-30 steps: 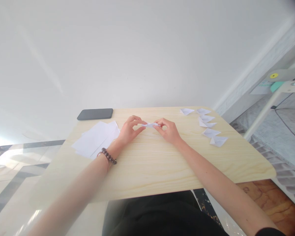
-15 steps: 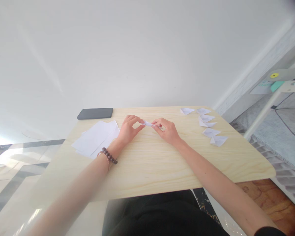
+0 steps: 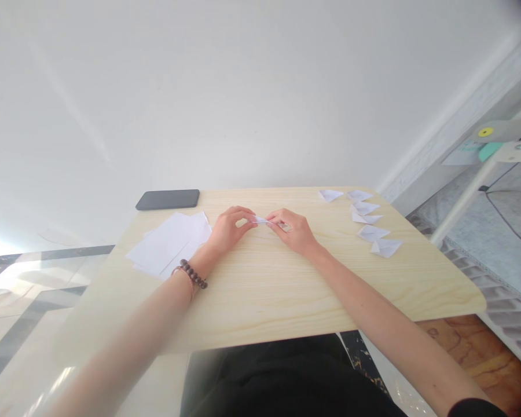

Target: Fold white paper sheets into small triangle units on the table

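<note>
Between my hands is a small folded piece of white paper (image 3: 261, 220), held just over the middle of the table. My left hand (image 3: 229, 227) pinches its left end between thumb and fingers. Its right end is gripped the same way by my right hand (image 3: 293, 229). The fingertips cover both ends, so the paper's full shape is hidden. Left of my left hand lies a loose stack of white paper sheets (image 3: 167, 240). Over on the right, several folded white paper boats (image 3: 367, 219) sit in a rough column, with one more folded boat (image 3: 330, 196) beside the farthest.
A dark phone (image 3: 168, 200) lies at the table's far left corner. The pale wooden table (image 3: 260, 301) meets a white wall (image 3: 252, 98) at its back edge. To the right stands a metal frame (image 3: 469, 200) beyond the table's side.
Both hands keep their pinch on the folded paper. The paper is tilted slightly differently and my left fingers have shifted a little; everything else stays put.
</note>
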Demonstrator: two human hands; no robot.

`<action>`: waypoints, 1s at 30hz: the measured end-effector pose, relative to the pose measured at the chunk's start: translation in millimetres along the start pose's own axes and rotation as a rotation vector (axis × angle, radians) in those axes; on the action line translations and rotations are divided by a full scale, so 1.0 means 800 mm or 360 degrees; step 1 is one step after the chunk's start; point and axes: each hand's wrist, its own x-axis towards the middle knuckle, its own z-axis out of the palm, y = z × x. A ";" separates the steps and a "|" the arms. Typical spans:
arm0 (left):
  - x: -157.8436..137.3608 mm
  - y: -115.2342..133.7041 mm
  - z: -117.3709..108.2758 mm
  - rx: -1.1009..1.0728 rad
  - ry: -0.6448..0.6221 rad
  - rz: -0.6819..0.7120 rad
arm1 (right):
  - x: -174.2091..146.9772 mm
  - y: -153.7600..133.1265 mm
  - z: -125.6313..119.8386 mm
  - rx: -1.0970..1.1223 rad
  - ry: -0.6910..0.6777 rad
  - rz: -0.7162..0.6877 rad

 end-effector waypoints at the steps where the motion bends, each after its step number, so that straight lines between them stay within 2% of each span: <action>1: 0.000 0.001 0.000 -0.0003 -0.0008 -0.0011 | 0.000 0.000 0.000 0.0010 -0.0012 -0.0003; 7: -0.001 0.005 -0.002 0.0058 -0.0109 -0.0055 | 0.001 0.000 -0.001 0.0062 -0.0010 0.0033; 12: -0.001 0.010 -0.005 -0.0007 -0.0212 -0.0084 | 0.001 -0.002 -0.001 0.0101 0.0044 0.0163; 17: -0.002 0.010 -0.004 -0.0047 -0.0137 -0.0204 | 0.002 -0.001 -0.001 0.0072 0.0076 0.0323; 24: -0.003 0.003 0.002 -0.0128 -0.0031 -0.0304 | 0.002 -0.001 -0.001 0.0110 0.0080 0.0381; 30: -0.003 0.002 -0.001 0.0093 -0.0012 -0.0137 | 0.002 0.000 0.000 0.0100 0.0066 0.0361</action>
